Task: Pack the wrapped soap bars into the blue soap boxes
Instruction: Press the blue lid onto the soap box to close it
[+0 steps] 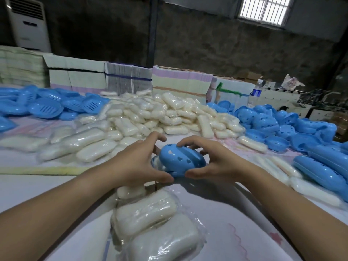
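Both hands — left hand (139, 161), right hand (216, 159) — clasp a blue soap box (181, 160) above the table (244, 213), its lid seemingly not quite closed over a wrapped soap bar (157, 163). The plastic is light, stiff and slick — squeeze at the rim.

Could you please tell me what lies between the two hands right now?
In the head view, a blue soap box lies between the left hand and right hand, both gripping it, with a wrapped soap bar showing at its left end.
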Available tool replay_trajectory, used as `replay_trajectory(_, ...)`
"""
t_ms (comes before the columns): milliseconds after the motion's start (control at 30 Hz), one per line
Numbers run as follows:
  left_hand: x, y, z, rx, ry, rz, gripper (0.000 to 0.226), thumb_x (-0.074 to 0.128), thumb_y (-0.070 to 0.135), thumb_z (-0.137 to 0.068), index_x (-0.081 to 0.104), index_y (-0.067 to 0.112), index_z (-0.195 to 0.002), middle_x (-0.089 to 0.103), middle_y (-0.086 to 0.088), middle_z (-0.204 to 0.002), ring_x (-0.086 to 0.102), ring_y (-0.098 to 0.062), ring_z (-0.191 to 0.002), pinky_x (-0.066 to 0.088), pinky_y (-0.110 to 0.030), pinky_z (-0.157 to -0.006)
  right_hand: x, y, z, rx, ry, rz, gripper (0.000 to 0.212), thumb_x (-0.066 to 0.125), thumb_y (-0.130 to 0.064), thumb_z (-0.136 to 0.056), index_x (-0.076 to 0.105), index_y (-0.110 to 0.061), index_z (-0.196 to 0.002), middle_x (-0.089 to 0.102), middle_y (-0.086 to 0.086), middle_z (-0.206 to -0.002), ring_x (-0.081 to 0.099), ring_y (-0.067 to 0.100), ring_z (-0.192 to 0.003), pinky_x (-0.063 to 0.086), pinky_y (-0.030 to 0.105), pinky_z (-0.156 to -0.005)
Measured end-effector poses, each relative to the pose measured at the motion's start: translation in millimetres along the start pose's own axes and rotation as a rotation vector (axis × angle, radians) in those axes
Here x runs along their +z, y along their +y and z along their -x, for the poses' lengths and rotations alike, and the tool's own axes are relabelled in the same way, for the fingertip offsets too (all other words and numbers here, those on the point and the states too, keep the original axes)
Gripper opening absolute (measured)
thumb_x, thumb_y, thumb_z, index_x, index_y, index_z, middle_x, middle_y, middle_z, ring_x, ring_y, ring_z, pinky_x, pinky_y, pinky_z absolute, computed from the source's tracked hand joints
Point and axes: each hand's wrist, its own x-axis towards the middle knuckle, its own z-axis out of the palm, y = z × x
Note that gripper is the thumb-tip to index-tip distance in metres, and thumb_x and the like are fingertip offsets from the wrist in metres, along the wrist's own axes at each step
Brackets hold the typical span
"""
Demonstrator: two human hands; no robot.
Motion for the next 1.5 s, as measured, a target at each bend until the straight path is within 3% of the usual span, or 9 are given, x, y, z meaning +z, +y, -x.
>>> replay_trajectory(100, -3.6, -4.6, -1.3, 0.019, -0.017, -0.007, 0.087, 0.091, 0.045, -0.057, 0.029, 0.054, -0.118, 0.059, 0.021, -0.108, 0.062, 0.004, -0.085, 0.050, -0.016, -0.077, -0.7, 1.4, 0.8, 0.016, 0.013, -0.027, 0.056, 0.074, -0.039, -0.071, 0.054, -0.045, -0.123, 0.055, -0.027, -0.123, 0.053, 0.000, -0.114, 0.042, 0.008, -0.086)
replay_trajectory(233, -4.6, -5.4, -3.1, 0.008, 0.013, -0.001, 0.088, 0.093, 0.045, -0.054, 0.034, 0.051, -0.118, 0.062, 0.020, -0.103, 0.063, 0.000, -0.084, 0.052, -0.027, -0.083, -0.3, 0.6, -0.3, 0.020, 0.019, -0.036, 0.056, 0.072, -0.046, -0.070, 0.055, -0.047, -0.123, 0.056, -0.026, -0.124, 0.053, 0.002, -0.115, 0.043, 0.011, -0.088)
replay_trajectory(467, -1.0, -3.8, -3.0, 0.001, 0.026, -0.008, 0.086, 0.092, 0.049, -0.054, 0.031, 0.058, -0.115, 0.055, 0.027, -0.102, 0.056, 0.005, -0.083, 0.040, -0.016, -0.067, 6.3, -2.5, -6.8, -0.009, -0.022, -0.035, 0.051, 0.071, -0.042, -0.076, 0.055, -0.048, -0.124, 0.055, -0.025, -0.123, 0.053, 0.003, -0.115, 0.048, 0.020, -0.094)
replay_trajectory(567, -1.0, -2.9, -2.2, 0.004, 0.024, -0.021, 0.084, 0.092, 0.050, -0.055, 0.032, 0.058, -0.114, 0.053, 0.027, -0.102, 0.057, 0.005, -0.086, 0.042, -0.016, -0.069, 5.4, -1.7, -6.1, 0.025, -0.043, -0.030, 0.049, 0.070, -0.043, -0.078, 0.053, -0.050, -0.124, 0.057, -0.023, -0.122, 0.055, 0.002, -0.112, 0.046, 0.015, -0.089)
replay_trajectory(933, -3.0, -5.9, -1.9, 0.112, 0.050, -0.092, 0.058, 0.087, 0.049, -0.063, 0.057, 0.041, -0.112, 0.057, 0.024, -0.110, 0.050, -0.002, -0.105, 0.037, -0.014, -0.077, 6.6, -12.0, -2.7, -0.003, -0.072, 0.118, 0.053, 0.071, -0.031, -0.088, 0.051, -0.035, -0.137, 0.056, -0.012, -0.129, 0.053, 0.004, -0.111, 0.046, 0.033, -0.097)
replay_trajectory(1100, -5.5, -8.6, -4.4, 0.087, 0.042, -0.122, 0.051, 0.074, 0.060, -0.074, 0.058, 0.043, -0.119, 0.060, 0.014, -0.114, 0.053, -0.005, -0.103, 0.046, -0.028, -0.089, 3.8, -11.0, 1.3, -0.114, 0.030, 0.181, 0.067, 0.080, -0.026, -0.080, 0.049, -0.025, -0.139, 0.054, -0.006, -0.136, 0.052, 0.007, -0.119, 0.045, 0.027, -0.100)
replay_trajectory(1233, -3.1, -10.3, -5.0, 0.075, 0.032, -0.161, 0.053, 0.059, 0.070, -0.076, 0.052, 0.047, -0.123, 0.056, 0.013, -0.114, 0.051, -0.004, -0.101, 0.043, -0.025, -0.082, 0.8, -8.9, 0.9, -0.162, 0.195, 0.281, 0.053, 0.084, -0.017, -0.073, 0.065, -0.016, -0.122, 0.067, 0.001, -0.114, 0.062, 0.015, -0.101, 0.050, 0.034, -0.087)
replay_trajectory(1367, -1.0, -7.3, -2.0, 0.160, 0.123, -0.110, 0.054, 0.077, 0.055, -0.072, 0.049, 0.050, -0.118, 0.052, 0.024, -0.114, 0.050, -0.002, -0.104, 0.045, -0.028, -0.088, 1.5, -12.0, 0.5, -0.144, 0.230, 0.302, 0.045, 0.081, -0.025, -0.077, 0.067, -0.017, -0.119, 0.070, -0.003, -0.108, 0.061, 0.010, -0.092, 0.051, 0.034, -0.082)
replay_trajectory(1500, -2.6, -6.3, -1.6, 0.217, 0.206, -0.150, 0.037, 0.076, 0.041, -0.080, 0.056, 0.044, -0.112, 0.058, 0.022, -0.109, 0.050, -0.007, -0.106, 0.047, -0.042, -0.092, -1.1, -12.0, -0.8, -0.107, 0.207, 0.287, 0.040, 0.079, -0.027, -0.079, 0.067, -0.019, -0.117, 0.069, -0.008, -0.103, 0.061, 0.010, -0.085, 0.053, 0.035, -0.077)
